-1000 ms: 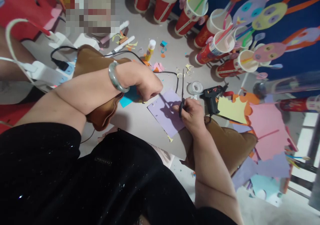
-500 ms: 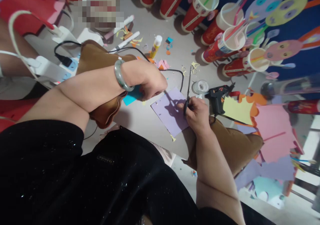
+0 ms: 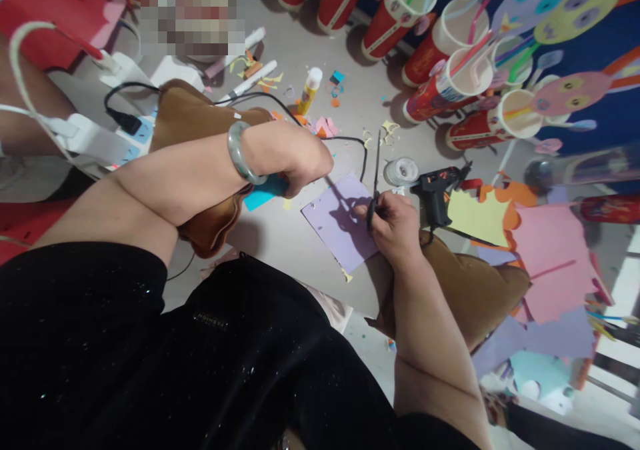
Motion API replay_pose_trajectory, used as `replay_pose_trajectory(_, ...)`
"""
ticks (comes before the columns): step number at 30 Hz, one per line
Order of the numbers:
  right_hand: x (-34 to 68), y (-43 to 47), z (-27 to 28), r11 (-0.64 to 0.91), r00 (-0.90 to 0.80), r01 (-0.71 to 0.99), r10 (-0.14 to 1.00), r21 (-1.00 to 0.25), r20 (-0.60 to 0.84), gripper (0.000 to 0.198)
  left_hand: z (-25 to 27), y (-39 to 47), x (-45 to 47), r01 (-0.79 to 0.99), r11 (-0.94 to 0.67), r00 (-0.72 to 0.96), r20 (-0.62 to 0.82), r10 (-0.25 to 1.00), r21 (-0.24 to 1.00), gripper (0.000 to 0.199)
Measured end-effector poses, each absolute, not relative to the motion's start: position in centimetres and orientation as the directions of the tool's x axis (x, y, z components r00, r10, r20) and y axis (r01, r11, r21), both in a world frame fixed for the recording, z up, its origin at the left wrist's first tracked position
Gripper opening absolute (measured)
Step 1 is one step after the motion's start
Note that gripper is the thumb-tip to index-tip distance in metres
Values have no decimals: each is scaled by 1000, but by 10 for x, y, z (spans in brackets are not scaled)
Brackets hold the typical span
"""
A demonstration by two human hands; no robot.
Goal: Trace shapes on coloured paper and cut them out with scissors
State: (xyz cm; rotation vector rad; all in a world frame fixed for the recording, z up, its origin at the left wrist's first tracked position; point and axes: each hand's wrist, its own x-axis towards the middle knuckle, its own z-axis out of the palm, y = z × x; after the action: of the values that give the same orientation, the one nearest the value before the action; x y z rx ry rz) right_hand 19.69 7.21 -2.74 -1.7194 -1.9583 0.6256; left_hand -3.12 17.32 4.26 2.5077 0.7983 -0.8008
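Note:
My right hand [image 3: 397, 227] is closed around the dark handles of a pair of scissors [image 3: 377, 163], whose blades point away from me over the table. Just left of it lies a square of purple paper [image 3: 345, 230], with shadows of the hand and scissors on it. My left hand [image 3: 305, 160], below a green bangle [image 3: 241, 153], bends down with its fingers curled by the purple square's upper left side. Its fingertips are mostly hidden, and I cannot make out what is in them. A blue piece of paper [image 3: 265, 193] shows beneath that hand.
A glue gun [image 3: 435, 193] and a roll of clear tape [image 3: 401, 171] lie right of the scissors. A glue stick [image 3: 310, 91] stands among scraps. Red paper cups [image 3: 390, 23] line the back. Brown cushions [image 3: 480, 297], power strips [image 3: 137, 130] and pink paper [image 3: 553, 257] lie at the sides.
Both hands keep nearly the same place, with the scissors still in my right hand. The view has shifted slightly, and a dark shape now shows at the lower right.

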Motion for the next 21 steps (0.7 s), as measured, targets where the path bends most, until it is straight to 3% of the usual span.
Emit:
replay_pose_trajectory(3,196,72,-27,123,-123,782,992,-611,42,56,57,169,-27,581,-795,679,-643,356,173,14)
replay_pose_trajectory(21,208,75,-24,186,-182,827,981,-530,60,54,53,177,-32,647,-717,679,-623,388,259,7)
